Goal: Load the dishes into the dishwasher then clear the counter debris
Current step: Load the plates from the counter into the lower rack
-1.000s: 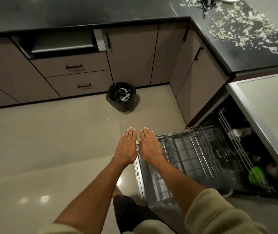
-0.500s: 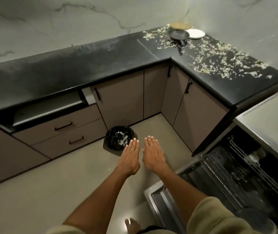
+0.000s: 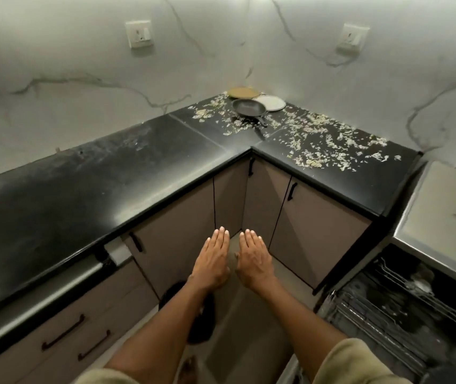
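My left hand (image 3: 213,259) and my right hand (image 3: 254,259) are stretched out flat, palms down, side by side in front of the corner cabinets, holding nothing. In the far corner of the black counter (image 3: 110,184) sit a dark frying pan (image 3: 249,108), a white plate (image 3: 272,103) and a tan plate (image 3: 243,92). Pale debris (image 3: 321,139) is scattered over the counter's right wing and around the pan. The open dishwasher (image 3: 404,309) is at the lower right, with its wire rack pulled out.
A black waste bin (image 3: 201,322) stands on the floor, partly hidden by my left forearm. Drawers with dark handles (image 3: 63,335) run along the lower left. A grey dishwasher top (image 3: 448,212) is at the right. Two wall sockets sit on the marble backsplash.
The view has tilted up from the floor and dishwasher rack to the counter corner. Both hands stay flat and empty, now in front of the corner cabinets.
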Action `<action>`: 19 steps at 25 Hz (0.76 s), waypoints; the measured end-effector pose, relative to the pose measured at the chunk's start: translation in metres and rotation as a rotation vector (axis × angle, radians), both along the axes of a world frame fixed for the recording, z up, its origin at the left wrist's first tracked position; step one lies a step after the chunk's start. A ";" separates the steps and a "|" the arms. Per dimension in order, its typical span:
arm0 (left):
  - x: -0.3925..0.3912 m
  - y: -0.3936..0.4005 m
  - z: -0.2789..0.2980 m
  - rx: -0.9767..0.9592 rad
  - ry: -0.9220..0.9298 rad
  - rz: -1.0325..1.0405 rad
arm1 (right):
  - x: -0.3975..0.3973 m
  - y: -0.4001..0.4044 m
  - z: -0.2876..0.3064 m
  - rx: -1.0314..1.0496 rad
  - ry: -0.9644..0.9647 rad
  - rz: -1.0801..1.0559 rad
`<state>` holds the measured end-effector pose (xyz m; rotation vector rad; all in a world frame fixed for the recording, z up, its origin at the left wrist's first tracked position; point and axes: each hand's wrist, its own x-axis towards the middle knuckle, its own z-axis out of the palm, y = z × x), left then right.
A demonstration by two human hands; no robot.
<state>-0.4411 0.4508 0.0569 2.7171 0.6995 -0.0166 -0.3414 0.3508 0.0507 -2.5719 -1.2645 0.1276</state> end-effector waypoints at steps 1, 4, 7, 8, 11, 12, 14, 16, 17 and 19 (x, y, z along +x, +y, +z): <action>0.007 0.019 0.002 -0.004 0.004 -0.038 | 0.003 0.014 0.003 -0.003 0.005 -0.023; 0.036 0.069 0.016 0.002 -0.030 -0.122 | 0.017 0.055 0.017 0.015 -0.030 -0.088; 0.065 0.109 0.027 -0.011 -0.046 -0.182 | 0.042 0.095 0.030 0.024 -0.039 -0.124; 0.075 0.119 0.026 -0.011 -0.053 -0.189 | 0.048 0.103 0.033 0.035 -0.039 -0.151; 0.112 0.138 0.029 -0.028 -0.064 -0.229 | 0.076 0.119 0.038 0.021 -0.050 -0.198; 0.121 0.140 0.031 -0.028 -0.072 -0.241 | 0.086 0.120 0.039 0.013 -0.059 -0.201; 0.149 0.152 0.029 -0.035 -0.075 -0.241 | 0.116 0.132 0.038 -0.003 -0.054 -0.214; 0.178 0.169 0.026 -0.021 -0.064 -0.216 | 0.149 0.151 0.035 0.011 -0.050 -0.215; 0.195 0.177 0.025 -0.015 -0.058 -0.202 | 0.168 0.160 0.034 0.019 -0.045 -0.206; 0.231 0.191 0.024 -0.007 -0.046 -0.185 | 0.206 0.174 0.032 0.021 -0.036 -0.166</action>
